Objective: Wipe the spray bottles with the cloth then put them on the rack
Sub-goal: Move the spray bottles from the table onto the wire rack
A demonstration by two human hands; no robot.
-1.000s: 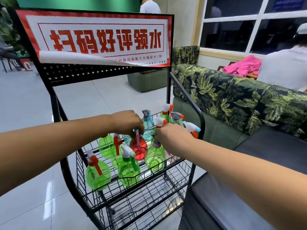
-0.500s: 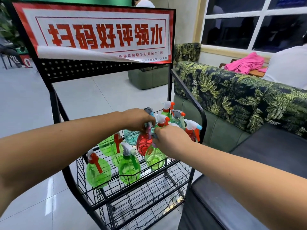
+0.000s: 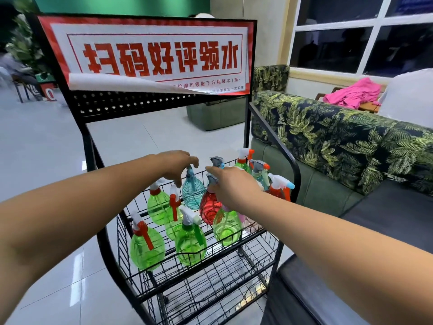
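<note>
- Two hands, left hand (image 3: 178, 164) & right hand (image 3: 234, 186), are seen stretched over the top shelf of a black wire rack (image 3: 140, 106) loaded w/ spray bottles (image 3: 189, 245).
- Left hand: fingers curled down, sprayer head of a teal bottle (image 3: 192, 195) pinched from above. The bottle is upright, mid-shelf.
- Right hand: laid over the top of a red bottle (image 3: 209, 208), forefinger stretched to the left. Whether anything is gripped cannot be told.
- Hands are near each other, not touching.
- Front green bottle (image 3: 146, 249) is stood at the shelf's near-left corner. More bottles are stood at back right.
- Red-and-white sign (image 3: 152, 55) is fixed atop the rack, lower edge peeling. Leaf-print sofa (image 3: 328, 137) is set just right of it, w/ pink fabric (image 3: 351, 95) seen behind.
</note>
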